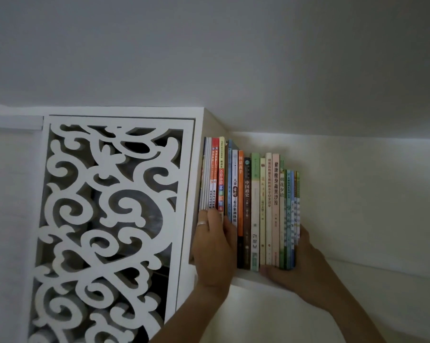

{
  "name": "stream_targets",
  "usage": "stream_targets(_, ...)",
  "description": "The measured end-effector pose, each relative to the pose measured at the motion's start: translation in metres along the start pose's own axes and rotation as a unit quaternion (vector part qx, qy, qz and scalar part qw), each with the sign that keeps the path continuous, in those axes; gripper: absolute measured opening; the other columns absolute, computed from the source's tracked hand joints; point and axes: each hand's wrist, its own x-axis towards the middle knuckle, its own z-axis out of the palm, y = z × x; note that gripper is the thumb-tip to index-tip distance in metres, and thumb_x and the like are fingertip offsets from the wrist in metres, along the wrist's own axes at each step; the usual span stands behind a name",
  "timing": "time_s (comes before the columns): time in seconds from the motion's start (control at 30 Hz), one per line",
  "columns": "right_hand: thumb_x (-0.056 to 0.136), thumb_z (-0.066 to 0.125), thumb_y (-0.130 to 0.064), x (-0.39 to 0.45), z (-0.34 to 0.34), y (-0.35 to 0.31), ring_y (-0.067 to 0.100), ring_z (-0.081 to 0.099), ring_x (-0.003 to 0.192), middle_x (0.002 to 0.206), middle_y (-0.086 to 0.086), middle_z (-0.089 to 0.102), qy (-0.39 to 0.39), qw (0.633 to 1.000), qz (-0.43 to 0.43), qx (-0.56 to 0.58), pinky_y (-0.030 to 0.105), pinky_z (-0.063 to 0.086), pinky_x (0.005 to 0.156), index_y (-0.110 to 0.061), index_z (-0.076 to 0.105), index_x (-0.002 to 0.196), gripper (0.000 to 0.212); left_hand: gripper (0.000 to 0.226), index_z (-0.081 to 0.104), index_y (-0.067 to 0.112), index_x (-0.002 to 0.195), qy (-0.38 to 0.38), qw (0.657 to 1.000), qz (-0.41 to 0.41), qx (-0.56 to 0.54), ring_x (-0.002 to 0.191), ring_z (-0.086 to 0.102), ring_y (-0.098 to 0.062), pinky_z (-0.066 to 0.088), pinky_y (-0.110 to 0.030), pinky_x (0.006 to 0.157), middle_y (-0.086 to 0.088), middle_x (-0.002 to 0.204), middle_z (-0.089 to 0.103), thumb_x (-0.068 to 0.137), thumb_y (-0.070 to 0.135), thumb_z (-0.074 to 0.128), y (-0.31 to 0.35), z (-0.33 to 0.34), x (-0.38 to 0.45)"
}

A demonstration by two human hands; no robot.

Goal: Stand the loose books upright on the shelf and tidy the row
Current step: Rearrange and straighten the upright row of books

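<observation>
A white cabinet panel with carved scrollwork (105, 219) walls the left end of the white shelf (246, 280), giving the row of thin upright paperback books (253, 209) something to lean on. The left hand (214, 248), wearing 1 ring, lies flat on the leftmost spines, fingers (216, 216) extended, gripping nothing. The right hand (298, 266) cups the row's right end, thumb under the near edges, apparently squeezing the books together.

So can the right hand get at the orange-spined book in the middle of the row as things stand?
Probably yes. The right hand sits at the row's right end, and the orange-spined book shows its spine uncovered; the left hand only overlaps the books beside it.
</observation>
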Motion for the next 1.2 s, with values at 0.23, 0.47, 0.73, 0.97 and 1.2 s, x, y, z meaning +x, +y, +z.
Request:
stream_targets(0.23, 0.058, 0.087, -0.063, 0.001, 0.002, 0.004, 0.001, 0.062, 0.107, 0.129, -0.019, 0.058, 0.003, 1.000, -0.005, -0.002, 0.014, 0.051, 0.085, -0.047, 0.011, 0.146, 0.117, 0.021, 0.044, 0.025, 0.111, -0.057, 0.997, -0.031, 0.034, 0.083, 0.064, -0.007, 0.057, -0.019, 0.064, 0.004, 0.104, 0.064, 0.105, 0.044, 0.047, 0.000, -0.004, 0.008)
stream_targets(0.47, 0.053, 0.083, -0.074, 0.002, 0.004, 0.004, 0.012, 0.058, 0.118, 0.135, -0.013, 0.055, -0.002, 1.000, 0.012, -0.017, 0.039, 0.054, 0.101, -0.047, 0.009, 0.146, 0.122, 0.015, 0.056, 0.025, 0.099, -0.129, 0.991, -0.023, -0.029, 0.080, 0.066, -0.003, 0.058, -0.017, 0.067, 0.011, 0.093, 0.065, 0.106, 0.037, 0.049, 0.012, -0.046, 0.027)
stream_targets(0.73, 0.047, 0.083, -0.078, 0.001, 0.005, -0.003, 0.019, 0.057, 0.123, 0.138, -0.008, 0.054, 0.011, 0.999, 0.041, -0.023, 0.047, 0.052, 0.102, -0.050, 0.002, 0.148, 0.133, 0.042, 0.040, 0.028, 0.140, -0.215, 0.969, -0.119, -0.020, 0.100, 0.074, -0.015, 0.065, -0.032, 0.077, 0.004, 0.124, 0.068, 0.103, 0.026, 0.061, 0.031, -0.056, 0.040)
stream_targets(0.97, 0.047, 0.087, -0.065, -0.005, 0.020, -0.015, 0.035, 0.030, 0.144, 0.157, 0.006, 0.031, 0.136, 0.987, 0.037, -0.082, 0.061, 0.033, 0.114, -0.040, -0.013, 0.156, 0.149, 0.084, -0.002, 0.037, 0.164, -0.210, 0.974, -0.081, 0.023, 0.110, 0.065, -0.012, 0.060, -0.030, 0.090, 0.005, 0.149, 0.043, 0.103, 0.014, 0.051, 0.060, -0.104, 0.031)
stream_targets(1.2, 0.082, 0.065, -0.056, 0.002, 0.076, -0.088, 0.036, 0.002, 0.154, 0.167, 0.011, -0.004, 0.337, 0.937, -0.047, -0.080, 0.066, 0.015, 0.119, -0.027, 0.009, 0.161, 0.100, 0.073, 0.011, 0.043, 0.162, -0.179, 0.982, -0.059, 0.006, 0.095, 0.057, -0.003, 0.057, -0.024, 0.086, 0.005, 0.139, 0.054, 0.097, 0.027, 0.039, 0.067, -0.145, 0.028)
